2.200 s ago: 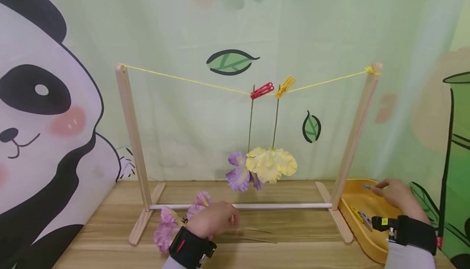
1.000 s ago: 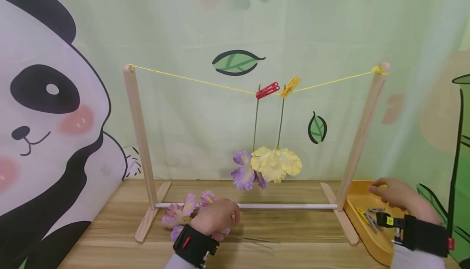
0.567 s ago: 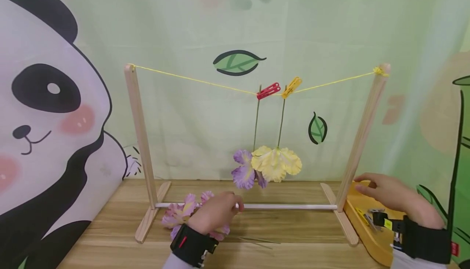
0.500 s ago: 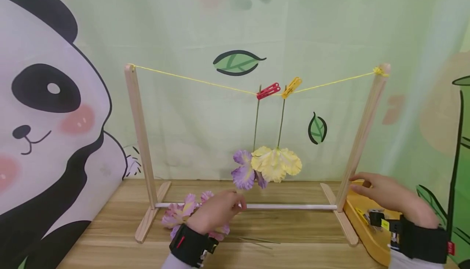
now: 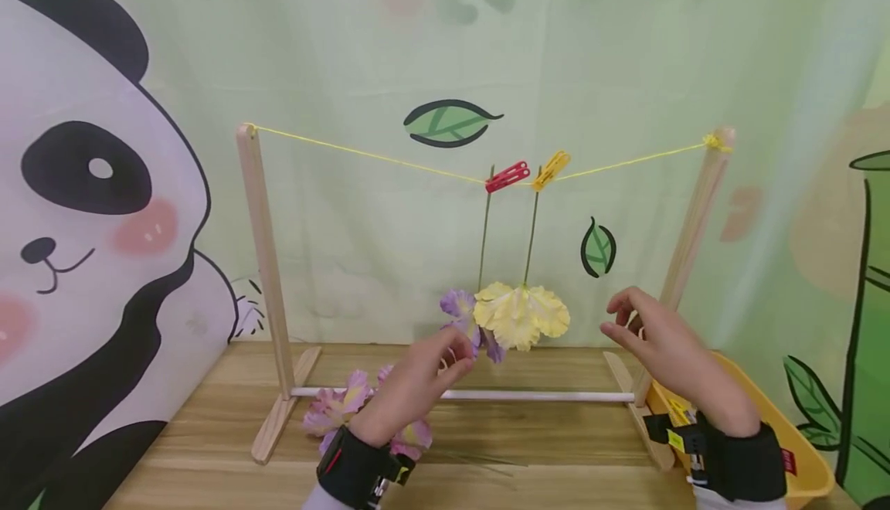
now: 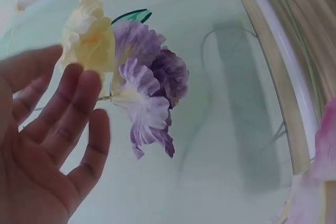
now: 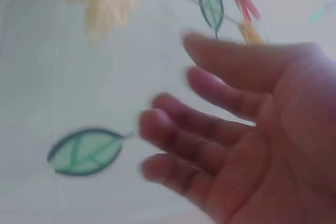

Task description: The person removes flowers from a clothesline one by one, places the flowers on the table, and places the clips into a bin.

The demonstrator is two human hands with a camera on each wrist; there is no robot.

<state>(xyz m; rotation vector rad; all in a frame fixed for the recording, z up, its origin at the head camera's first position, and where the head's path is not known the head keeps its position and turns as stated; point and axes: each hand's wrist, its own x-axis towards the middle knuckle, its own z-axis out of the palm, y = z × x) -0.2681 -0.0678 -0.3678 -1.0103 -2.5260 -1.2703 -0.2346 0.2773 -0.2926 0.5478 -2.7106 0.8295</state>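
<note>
A purple flower [image 5: 459, 311] and a yellow flower [image 5: 521, 315] hang head down from a yellow string, held by a red clothespin [image 5: 507, 176] and a yellow clothespin [image 5: 552, 170]. The left hand [image 5: 416, 379], fingers loosely bent and empty, is just below and left of the purple flower; whether it touches cannot be told. In the left wrist view the left hand [image 6: 58, 124] is beside both flowers. The right hand [image 5: 660, 344] is in the air right of the yellow flower, empty; its relaxed fingers [image 7: 184, 140] show in the right wrist view. Pink-purple flowers [image 5: 341, 409] lie partly behind the left forearm.
Two wooden posts, left [image 5: 264, 263] and right [image 5: 688, 239], carry the string, joined low down by a white rod [image 5: 542, 396]. A yellow tray [image 5: 810, 467] with clothespins stands at the right, partly behind the right arm. Thin stems [image 5: 480, 458] lie on the table.
The right hand has left the tray and moved left and up toward the hanging flowers. The left hand has risen from the lying flowers toward the purple one.
</note>
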